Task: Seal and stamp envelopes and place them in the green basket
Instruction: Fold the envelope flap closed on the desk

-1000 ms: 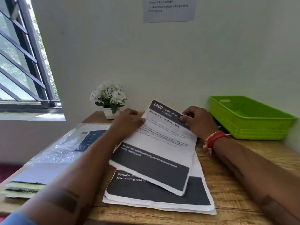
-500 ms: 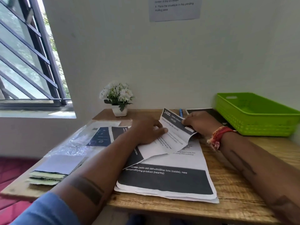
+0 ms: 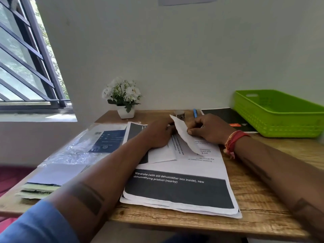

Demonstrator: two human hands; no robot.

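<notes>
A wooden counter (image 3: 263,199) is standing against a pale wall, with a barred window (image 3: 26,58) letting in daylight at the left. On it the right hand (image 3: 208,130) is curling its fingers (image 3: 191,132) and pinching the raised edge of a folded sheet (image 3: 184,135), thumb against forefinger, so that the white flap is standing up and curving toward the wrist. The left hand (image 3: 157,134) is lying over the sheet's flat left part with fingers bent downward, pressing the paper; whether they are spread I cannot tell. The sheet is resting on a stack of printed pages (image 3: 178,190) with dark bands and white lettering, in the middle of the counter. Left of the stack a clear plastic sleeve (image 3: 73,149) is covering a blue leaflet, and nearer the front edge a pile of pale green and white envelopes (image 3: 40,188) is lying. Behind the hands a small pot of white flowers (image 3: 122,97) is standing by the wall. The green basket (image 3: 280,114) is sitting at the far right, beside a black booklet (image 3: 233,120).
</notes>
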